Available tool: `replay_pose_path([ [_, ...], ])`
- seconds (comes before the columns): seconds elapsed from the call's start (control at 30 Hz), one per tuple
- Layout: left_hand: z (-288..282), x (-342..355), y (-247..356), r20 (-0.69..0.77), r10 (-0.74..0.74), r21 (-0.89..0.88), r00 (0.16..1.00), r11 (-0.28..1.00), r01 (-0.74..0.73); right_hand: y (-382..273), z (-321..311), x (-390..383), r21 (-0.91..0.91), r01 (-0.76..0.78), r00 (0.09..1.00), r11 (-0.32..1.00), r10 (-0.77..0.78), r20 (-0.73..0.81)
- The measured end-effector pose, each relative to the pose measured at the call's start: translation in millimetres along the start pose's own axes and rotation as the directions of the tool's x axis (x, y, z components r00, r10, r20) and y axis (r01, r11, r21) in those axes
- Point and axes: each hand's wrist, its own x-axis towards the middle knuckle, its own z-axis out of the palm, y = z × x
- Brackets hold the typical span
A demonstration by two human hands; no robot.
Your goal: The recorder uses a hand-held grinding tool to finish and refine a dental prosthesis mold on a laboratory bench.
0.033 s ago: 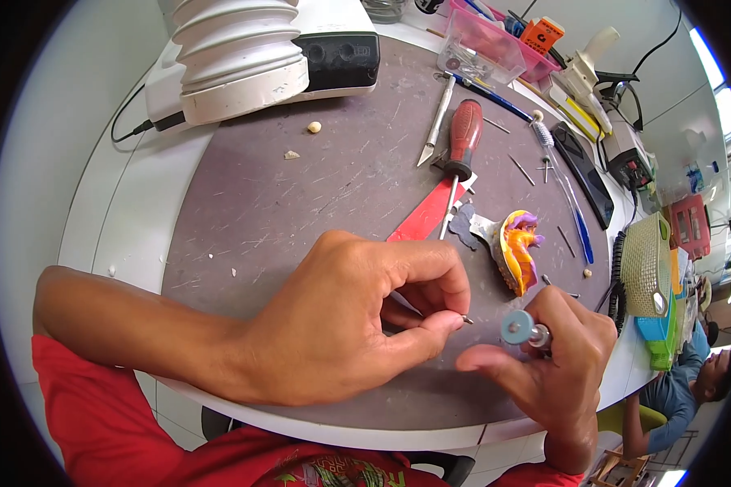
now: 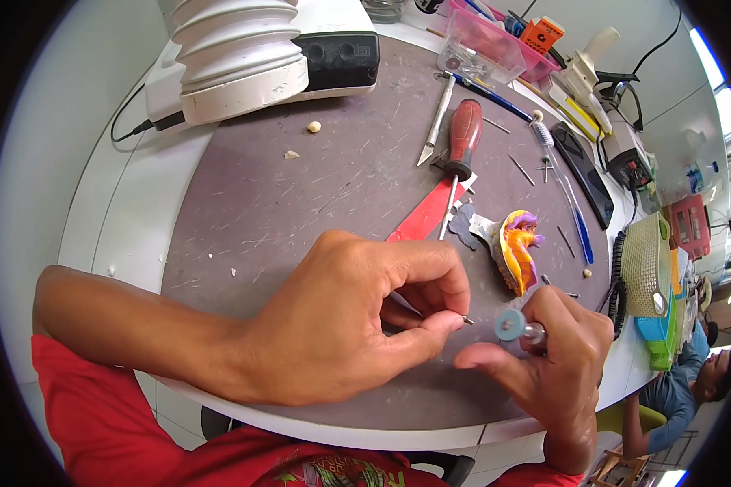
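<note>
My left hand [image 2: 357, 325] pinches a small dark metal piece [image 2: 467, 320] between thumb and forefinger; most of it is hidden by the fingertips. To its right, my right hand [image 2: 562, 357] has its fingers wrapped round a rotary handpiece [image 2: 534, 333], thumb stretched out toward the left. A pale blue round grinding wheel [image 2: 511, 325] sits on the handpiece's tip, a short gap from the metal piece. Just beyond the right hand lies a dental impression [image 2: 518, 253] in yellow, orange and purple, its white tray handle [image 2: 484, 229] pointing left.
Beyond the hands lie a red-handled screwdriver [image 2: 466, 134], a craft knife [image 2: 437, 122], a red strip [image 2: 427, 214], loose metal rods [image 2: 522, 170], a blue-handled brush [image 2: 577, 213] and a black phone [image 2: 582, 174]. A white ribbed hose [image 2: 240, 57] stands far left. Baskets [image 2: 646, 268] and a co-worker [image 2: 682, 381] are at right.
The grinding wheel has shifted slightly left, nearer the metal piece, as my right hand tilts the handpiece. My left hand has not visibly moved.
</note>
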Motion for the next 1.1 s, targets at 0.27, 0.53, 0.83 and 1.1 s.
replay_pose_path([
  [0.27, 2, 0, 0, 0.008, 0.012, -0.06, 1.0, 0.998, -0.012, -3, 10, -1, -0.115, -0.036, 0.999, 0.993, 0.037, 0.002],
  [0.53, 1, 0, -1, 0.007, 0.011, -0.047, 1.0, 0.999, -0.011, -2, 12, 0, -0.111, -0.057, 0.996, 0.992, 0.063, 0.057],
  [0.83, 1, 0, -2, 0.003, 0.023, -0.043, 1.0, 0.999, -0.023, -2, 12, 0, -0.099, -0.058, 0.996, 0.993, 0.064, 0.059],
  [1.1, 1, 0, -1, 0.0, 0.009, -0.048, 1.0, 0.999, -0.009, -1, 14, 0, -0.118, -0.06, 0.996, 0.991, 0.068, 0.064],
])
